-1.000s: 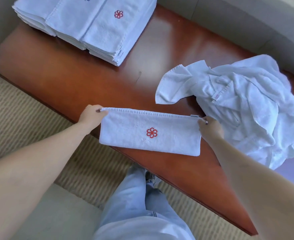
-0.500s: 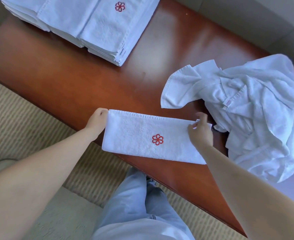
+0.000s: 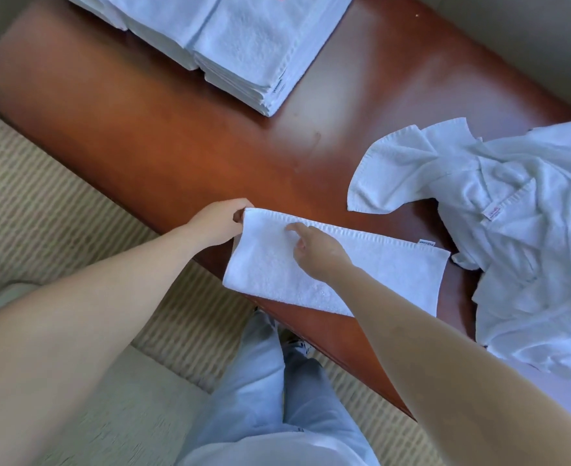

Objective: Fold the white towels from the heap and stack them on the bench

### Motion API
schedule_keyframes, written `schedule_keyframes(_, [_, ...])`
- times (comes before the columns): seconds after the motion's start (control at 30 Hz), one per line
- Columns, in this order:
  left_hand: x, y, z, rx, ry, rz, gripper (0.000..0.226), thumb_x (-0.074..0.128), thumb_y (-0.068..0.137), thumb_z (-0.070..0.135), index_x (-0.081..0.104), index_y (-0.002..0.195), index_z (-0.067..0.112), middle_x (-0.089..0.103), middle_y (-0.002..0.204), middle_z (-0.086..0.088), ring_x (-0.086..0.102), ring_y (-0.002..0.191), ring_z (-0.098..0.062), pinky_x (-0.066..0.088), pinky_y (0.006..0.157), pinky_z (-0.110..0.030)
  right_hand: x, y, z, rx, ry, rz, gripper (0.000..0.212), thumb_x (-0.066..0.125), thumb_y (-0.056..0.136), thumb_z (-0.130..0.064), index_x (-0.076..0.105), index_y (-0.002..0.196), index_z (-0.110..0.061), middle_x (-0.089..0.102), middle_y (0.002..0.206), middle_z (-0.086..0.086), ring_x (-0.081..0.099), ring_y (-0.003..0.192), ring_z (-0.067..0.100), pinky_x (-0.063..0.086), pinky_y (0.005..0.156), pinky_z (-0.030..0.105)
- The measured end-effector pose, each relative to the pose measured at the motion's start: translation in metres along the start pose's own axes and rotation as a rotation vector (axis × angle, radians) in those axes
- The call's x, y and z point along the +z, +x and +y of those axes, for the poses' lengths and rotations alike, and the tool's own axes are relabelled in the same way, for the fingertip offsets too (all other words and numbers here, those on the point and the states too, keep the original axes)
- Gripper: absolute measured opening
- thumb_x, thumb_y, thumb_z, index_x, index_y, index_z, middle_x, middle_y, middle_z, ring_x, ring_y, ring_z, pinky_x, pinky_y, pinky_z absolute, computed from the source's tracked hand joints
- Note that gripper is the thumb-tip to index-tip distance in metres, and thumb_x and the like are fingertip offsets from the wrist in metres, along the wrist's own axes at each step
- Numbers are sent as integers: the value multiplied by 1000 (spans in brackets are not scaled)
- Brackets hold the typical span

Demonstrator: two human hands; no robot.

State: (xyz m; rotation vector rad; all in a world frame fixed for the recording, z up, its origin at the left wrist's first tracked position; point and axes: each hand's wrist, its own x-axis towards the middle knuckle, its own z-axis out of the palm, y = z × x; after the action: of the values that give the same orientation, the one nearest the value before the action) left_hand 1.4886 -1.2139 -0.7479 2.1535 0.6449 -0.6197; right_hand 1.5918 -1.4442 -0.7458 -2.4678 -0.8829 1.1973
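Note:
A half-folded white towel [image 3: 388,270] lies across the near edge of the reddish wooden bench [image 3: 163,136]. My left hand [image 3: 220,222] pinches its upper left corner. Over the towel's left half, my right hand [image 3: 317,248] reaches with a finger stretched toward that corner and the other fingers loosely curled, and it hides the towel's red flower mark. The heap of unfolded white towels [image 3: 526,237] sprawls at the bench's right end. Stacks of folded white towels [image 3: 243,45] stand at the far left.
Beige striped carpet [image 3: 41,203] runs along the bench's near side. My legs in light jeans [image 3: 277,391] stand close to the bench edge. A pale wall or cushion [image 3: 512,38] borders the bench's far side.
My right hand has let go of the towel's right corner and moved left across the towel toward my left hand. The left hand has kept its corner. The camera has shifted closer.

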Motion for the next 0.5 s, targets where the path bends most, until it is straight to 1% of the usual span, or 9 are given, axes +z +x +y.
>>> schedule_keyframes(0.07, [-4, 5, -5, 12, 41, -6, 11, 58, 93, 27, 58, 90, 38, 63, 80, 11, 57, 71, -14, 42, 59, -31, 1, 12, -16, -30, 9, -1, 51, 34, 101, -13, 45, 142, -42, 62, 129, 1, 64, 80, 19, 60, 73, 43])
schedule_keyframes(0.1, [-5, 7, -9, 23, 49, 0, 12, 58, 93, 27, 57, 88, 37, 61, 81, 9, 55, 71, -16, 42, 60, -33, 1, 18, -24, -42, 18, -8, 51, 34, 101, -13, 45, 142, -41, 62, 130, 1, 64, 81, 20, 59, 74, 44])
schedule_keyframes(0.17, [-6, 11, -14, 82, 59, 7, 15, 62, 93, 23, 57, 87, 35, 56, 91, 10, 56, 78, -14, 46, 65, -34, 3, 28, -36, -53, 32, -20, 51, 34, 102, -12, 46, 143, -39, 59, 130, 3, 64, 78, 21, 59, 71, 44])
schedule_keyframes(0.23, [-8, 14, -18, 167, 56, -6, 18, 63, 94, 18, 58, 88, 34, 54, 101, 15, 59, 90, -7, 49, 71, -32, 5, 33, -41, -36, 34, -25, 48, 35, 102, -12, 46, 142, -37, 57, 123, 2, 61, 70, 21, 55, 61, 40])
schedule_keyframes(0.27, [-9, 15, -20, 204, 65, -19, 20, 63, 94, 18, 57, 87, 36, 53, 104, 18, 58, 95, -3, 50, 73, -31, 6, 34, -43, -22, 39, -28, 46, 36, 102, -12, 46, 140, -37, 55, 118, 1, 59, 68, 20, 52, 57, 37])
schedule_keyframes(0.3, [-11, 16, -20, 231, 80, -32, 20, 63, 94, 20, 57, 87, 38, 53, 104, 20, 58, 97, -2, 51, 73, -31, 6, 34, -43, -13, 48, -31, 45, 38, 102, -12, 46, 138, -36, 54, 115, 0, 59, 69, 19, 51, 57, 35])
schedule_keyframes(0.4, [-16, 19, -17, 276, 104, -79, 17, 62, 96, 26, 61, 92, 43, 54, 103, 20, 58, 91, -4, 51, 71, -32, 4, 36, -44, -8, 80, -56, 45, 45, 97, -12, 47, 136, -35, 54, 110, 0, 61, 80, 19, 55, 64, 36])
schedule_keyframes(0.43, [-16, 20, -15, 288, 109, -103, 19, 60, 96, 24, 63, 92, 43, 53, 103, 18, 58, 89, -7, 51, 71, -34, 3, 38, -43, -1, 95, -60, 45, 46, 96, -13, 48, 135, -35, 56, 107, 0, 60, 79, 19, 52, 61, 33])
schedule_keyframes(0.5, [-15, 24, -13, 314, 147, -134, 26, 56, 96, 15, 65, 90, 39, 52, 101, 14, 58, 85, -15, 48, 68, -38, 2, 40, -42, 16, 140, -52, 42, 43, 97, -14, 50, 132, -35, 59, 90, -1, 58, 67, 16, 43, 53, 28])
